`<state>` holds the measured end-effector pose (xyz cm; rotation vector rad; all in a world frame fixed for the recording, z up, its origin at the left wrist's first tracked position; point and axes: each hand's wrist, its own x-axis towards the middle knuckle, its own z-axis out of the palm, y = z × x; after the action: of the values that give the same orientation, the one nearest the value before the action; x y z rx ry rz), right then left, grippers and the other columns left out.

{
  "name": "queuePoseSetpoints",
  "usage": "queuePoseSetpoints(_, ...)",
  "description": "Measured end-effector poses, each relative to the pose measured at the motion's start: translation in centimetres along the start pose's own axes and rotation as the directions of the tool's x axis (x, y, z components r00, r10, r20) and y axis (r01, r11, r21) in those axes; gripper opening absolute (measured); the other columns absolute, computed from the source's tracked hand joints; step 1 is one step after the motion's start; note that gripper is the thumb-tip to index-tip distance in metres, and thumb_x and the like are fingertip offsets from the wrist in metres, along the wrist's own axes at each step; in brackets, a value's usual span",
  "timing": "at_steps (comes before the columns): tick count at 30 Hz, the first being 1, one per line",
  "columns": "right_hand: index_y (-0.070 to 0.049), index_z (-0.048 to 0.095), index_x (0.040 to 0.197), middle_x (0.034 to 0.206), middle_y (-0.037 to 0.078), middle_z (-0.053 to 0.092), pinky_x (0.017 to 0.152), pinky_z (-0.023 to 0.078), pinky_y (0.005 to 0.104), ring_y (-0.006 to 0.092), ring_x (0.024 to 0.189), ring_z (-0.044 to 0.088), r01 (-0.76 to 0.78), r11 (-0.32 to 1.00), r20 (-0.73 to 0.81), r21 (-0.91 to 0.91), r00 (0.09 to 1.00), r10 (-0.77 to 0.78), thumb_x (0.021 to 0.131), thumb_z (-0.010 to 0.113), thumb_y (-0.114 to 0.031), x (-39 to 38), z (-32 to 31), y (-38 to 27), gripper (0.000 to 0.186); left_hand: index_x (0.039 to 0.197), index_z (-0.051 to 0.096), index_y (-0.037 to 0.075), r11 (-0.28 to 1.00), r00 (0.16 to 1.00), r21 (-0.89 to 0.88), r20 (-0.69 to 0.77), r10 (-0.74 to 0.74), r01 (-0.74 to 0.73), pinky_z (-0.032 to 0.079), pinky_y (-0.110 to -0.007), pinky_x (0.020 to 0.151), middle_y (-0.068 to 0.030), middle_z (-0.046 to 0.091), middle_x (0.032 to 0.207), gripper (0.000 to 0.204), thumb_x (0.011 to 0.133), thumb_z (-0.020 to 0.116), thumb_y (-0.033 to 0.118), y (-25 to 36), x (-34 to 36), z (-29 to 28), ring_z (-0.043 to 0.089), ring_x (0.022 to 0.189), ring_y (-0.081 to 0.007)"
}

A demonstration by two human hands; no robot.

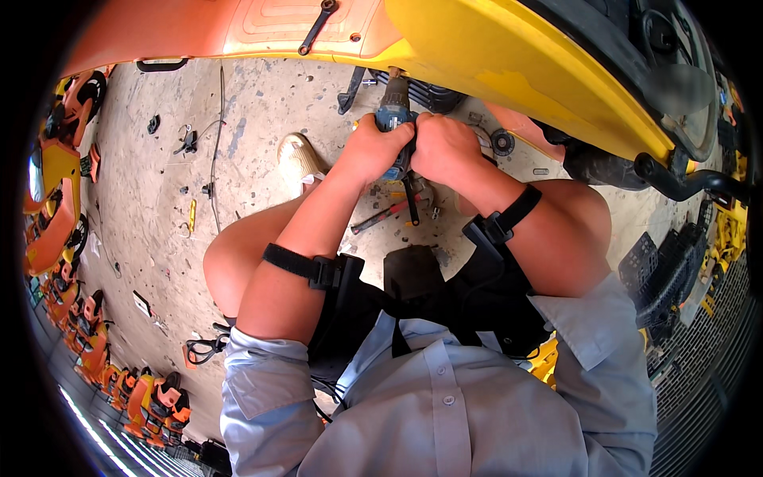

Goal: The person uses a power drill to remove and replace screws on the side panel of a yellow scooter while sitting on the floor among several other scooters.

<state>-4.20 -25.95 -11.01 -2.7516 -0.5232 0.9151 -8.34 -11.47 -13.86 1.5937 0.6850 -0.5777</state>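
Note:
A blue and dark power drill (393,107) is held between my two hands, its nose pointing up against the lower edge of the yellow and orange body panel (469,56). My left hand (375,149) is closed round the drill's left side. Against its right side my right hand (447,148) is closed too, its fingertips mostly hidden. Below the hands shows a narrow black bar (412,199); whether a hand holds it I cannot tell. A black ring-ended wrench (317,29) rests on the orange panel above.
A red-handled tool (383,216) lies on the floor between my feet. Near the panel's lower edge are a black ribbed part (435,95) and a round black part (501,142). A cable (218,151) crosses the floor at left. Orange machines (60,207) line the left side.

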Motion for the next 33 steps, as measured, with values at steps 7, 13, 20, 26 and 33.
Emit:
queuePoseSetpoints(7, 0.001, 0.067, 0.107, 0.103, 0.019, 0.071, 0.084, 0.057, 0.0418, 0.0345, 0.096, 0.072, 0.016, 1.0, -0.019, -0.004, 1.0, -0.016, 0.078, 0.072, -0.014, 0.03, 0.05, -0.07, 0.033, 0.126, 0.053, -0.012, 1.0, 1.0, -0.011, 0.002, 0.011, -0.011, 0.056, -0.035, 0.08, -0.0218, 0.067, 0.111, 0.067, 0.086, 0.074, 0.038, -0.37, 0.29, -0.14, 0.069, 0.096, -0.0234)
queuePoseSetpoints(13, 0.001, 0.067, 0.105, 0.102, 0.019, 0.071, 0.083, 0.057, 0.042, 0.0352, 0.095, 0.072, 0.029, 1.0, -0.022, 0.007, 0.999, -0.029, 0.078, 0.072, -0.014, 0.05, 0.22, 0.04, 0.031, 0.128, 0.053, -0.011, 1.0, 1.0, 0.024, -0.013, 0.001, -0.001, 0.057, -0.034, 0.077, -0.0194, 0.067, 0.11, 0.065, 0.089, 0.074, 0.037, -0.16, 0.04, -0.08, 0.069, 0.094, -0.0211)
queuePoseSetpoints(20, 0.002, 0.067, 0.104, 0.101, 0.019, 0.071, 0.082, 0.057, 0.0426, 0.0355, 0.094, 0.072, 0.034, 0.999, -0.059, -0.002, 0.998, -0.034, 0.078, 0.072, -0.013, 0.16, 0.41, 0.06, 0.03, 0.129, 0.053, -0.009, 1.0, 1.0, -0.001, -0.007, 0.021, -0.021, 0.058, -0.032, 0.074, -0.017, 0.067, 0.109, 0.064, 0.09, 0.075, 0.037, -0.06, -0.02, -0.13, 0.068, 0.092, -0.0185)
queuePoseSetpoints(26, 0.001, 0.067, 0.104, 0.102, 0.02, 0.072, 0.083, 0.057, 0.0426, 0.0354, 0.095, 0.072, 0.019, 1.0, -0.027, 0.011, 0.999, -0.018, 0.078, 0.072, -0.014, 0.06, 0.14, -0.08, 0.03, 0.128, 0.054, -0.009, 0.998, 1.0, 0.057, -0.02, -0.006, 0.008, 0.057, -0.032, 0.074, -0.0168, 0.067, 0.109, 0.063, 0.091, 0.075, 0.037, 0.21, -0.2, -0.14, 0.068, 0.091, -0.0184)
queuePoseSetpoints(33, 0.001, 0.068, 0.105, 0.104, 0.02, 0.072, 0.084, 0.057, 0.0427, 0.0356, 0.097, 0.072, -0.003, 1.0, 0.019, 0.026, 1.0, 0.003, 0.078, 0.072, -0.014, 0.03, -0.11, -0.18, 0.032, 0.129, 0.053, -0.009, 0.999, 1.0, 0.042, -0.011, -0.024, 0.025, 0.058, -0.032, 0.074, -0.0165, 0.068, 0.109, 0.062, 0.091, 0.075, 0.036, -0.11, 0.11, -0.11, 0.069, 0.091, -0.0181)
